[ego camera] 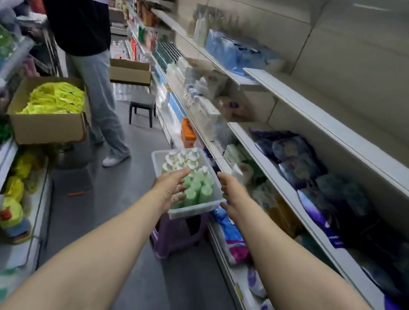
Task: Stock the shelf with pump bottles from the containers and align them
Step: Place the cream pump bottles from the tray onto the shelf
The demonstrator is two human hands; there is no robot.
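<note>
Near the middle of the frame, a little below centre, a shallow translucent white plastic tray (197, 210) sits on a purple plastic stool (173, 234) in the shop aisle. The tray is filled with standing pump bottles (194, 190): pale green ones at the near end and whiter ones at the far end, packed closely in rows.

Both bare forearms reach in from the bottom edge of the frame toward the tray. The left hand (171, 185) is over the left side of the tray with its fingers spread and only lightly bent, just beside or against the nearest green bottles; I cannot tell if it really touches them. The right hand (231, 192) is at the right rim of the tray, fingers relaxed and apart, gripping nothing that is visible.

Along the right side run white metal shelves (335, 115). The middle level holds dark purple soft packs (302, 158), and the level above them is bare at this end.

In the upper left a second person in a black top and grey trousers (101, 93) stands beside an open cardboard box of yellow packets (50, 107). The picture is somewhat blurred.
</note>
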